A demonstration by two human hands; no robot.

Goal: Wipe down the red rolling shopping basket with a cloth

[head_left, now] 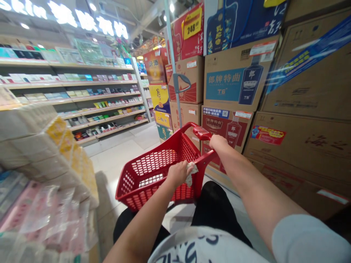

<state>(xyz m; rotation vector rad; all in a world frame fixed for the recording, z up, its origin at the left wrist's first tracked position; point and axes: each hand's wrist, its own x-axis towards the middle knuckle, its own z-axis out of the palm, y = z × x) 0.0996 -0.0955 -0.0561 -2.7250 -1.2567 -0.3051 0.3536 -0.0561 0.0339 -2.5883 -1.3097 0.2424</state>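
A red plastic shopping cart (153,162) with perforated walls stands in front of me, and no goods show inside it. My right hand (218,141) is wrapped round the right part of its red handle (202,133). Over the near side of the basket, my left hand (178,173) is closed on a crumpled white tissue (192,171), close to the handle frame. Whether the left fingers also touch the cart cannot be made out.
Stacked liquor cartons (230,80) rise along the right, with a metal pole (175,73) at their edge. Piled wrapped packs (55,146) stand close on the left. Shelves of small boxed goods (95,86) line the back left, beyond the pale tiled floor (109,164).
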